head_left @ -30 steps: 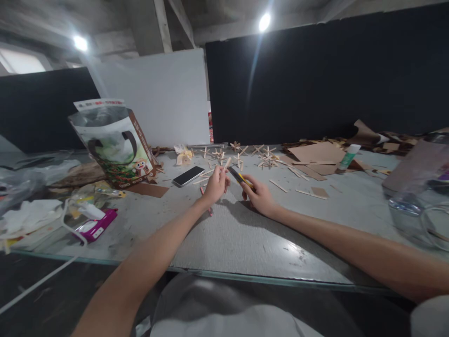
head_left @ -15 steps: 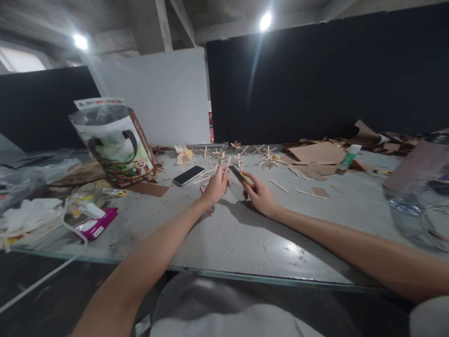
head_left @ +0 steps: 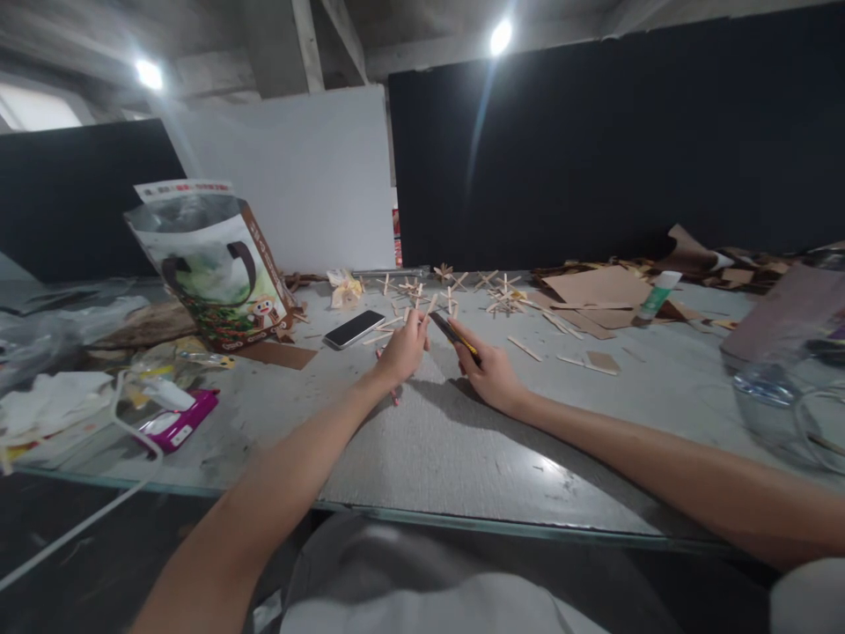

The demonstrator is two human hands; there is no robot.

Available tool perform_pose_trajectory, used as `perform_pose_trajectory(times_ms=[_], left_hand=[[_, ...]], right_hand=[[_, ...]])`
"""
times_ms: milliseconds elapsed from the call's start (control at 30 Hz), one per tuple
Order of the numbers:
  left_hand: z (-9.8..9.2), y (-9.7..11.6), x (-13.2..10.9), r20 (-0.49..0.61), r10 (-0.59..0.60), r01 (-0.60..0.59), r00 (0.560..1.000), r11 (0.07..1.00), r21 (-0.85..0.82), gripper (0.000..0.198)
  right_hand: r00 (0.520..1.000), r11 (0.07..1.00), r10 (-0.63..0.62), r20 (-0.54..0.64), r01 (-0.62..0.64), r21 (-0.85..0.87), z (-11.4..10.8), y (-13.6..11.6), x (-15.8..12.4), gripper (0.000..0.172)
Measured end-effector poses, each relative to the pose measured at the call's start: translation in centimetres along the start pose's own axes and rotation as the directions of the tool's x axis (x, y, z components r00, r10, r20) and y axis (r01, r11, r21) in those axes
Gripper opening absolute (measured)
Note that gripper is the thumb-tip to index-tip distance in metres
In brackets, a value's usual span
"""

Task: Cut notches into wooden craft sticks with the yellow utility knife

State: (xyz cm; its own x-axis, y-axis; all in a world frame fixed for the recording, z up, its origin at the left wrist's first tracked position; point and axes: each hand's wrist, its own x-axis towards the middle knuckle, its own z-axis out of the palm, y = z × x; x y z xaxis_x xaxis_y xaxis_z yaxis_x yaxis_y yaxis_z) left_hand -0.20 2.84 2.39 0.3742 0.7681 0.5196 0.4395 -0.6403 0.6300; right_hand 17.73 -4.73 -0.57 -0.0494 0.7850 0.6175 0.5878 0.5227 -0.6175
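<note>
My left hand [head_left: 402, 350] is closed around a thin wooden stick [head_left: 429, 305] that points up and to the right. My right hand [head_left: 489, 372] grips a yellow and black utility knife [head_left: 450, 331], whose tip sits close to the stick. Both hands meet over the middle of the grey table [head_left: 422, 440]. Just behind them lie several small crosses made of wooden sticks [head_left: 455, 289]. A red pen [head_left: 394, 396] lies under my left wrist.
A dark phone [head_left: 354, 330] lies left of my hands. A printed paper bag [head_left: 215, 269] stands at the left, with plastic bags and a purple packet [head_left: 177, 426] near it. Cardboard scraps [head_left: 598, 295] and a glue tube [head_left: 657, 295] are at the right. A clear container [head_left: 789, 387] is far right.
Both hands have stayed nearly in place. The knife tip has shifted slightly closer to the stick.
</note>
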Motion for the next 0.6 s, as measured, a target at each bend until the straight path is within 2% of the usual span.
perform_pose_trajectory(times_ms=[200, 367, 600], left_hand=[[0.7, 0.3, -0.3, 0.009, 0.016, -0.013, 1.0, 0.975, -0.223, 0.02], [1.4, 0.5, -0.5, 0.035, 0.015, 0.004, 0.999, 0.873, -0.488, 0.028], [1.4, 0.5, -0.5, 0.017, 0.03, -0.016, 0.999, 0.841, -0.541, 0.029]], right_hand=[[0.999, 0.999, 0.036, -0.04, -0.035, 0.032, -0.2, -0.4, -0.1, 0.057], [1.0, 0.996, 0.015, -0.019, -0.013, 0.089, -0.4, -0.6, -0.4, 0.056], [1.0, 0.996, 0.009, -0.007, -0.009, 0.086, -0.2, -0.5, -0.5, 0.056]])
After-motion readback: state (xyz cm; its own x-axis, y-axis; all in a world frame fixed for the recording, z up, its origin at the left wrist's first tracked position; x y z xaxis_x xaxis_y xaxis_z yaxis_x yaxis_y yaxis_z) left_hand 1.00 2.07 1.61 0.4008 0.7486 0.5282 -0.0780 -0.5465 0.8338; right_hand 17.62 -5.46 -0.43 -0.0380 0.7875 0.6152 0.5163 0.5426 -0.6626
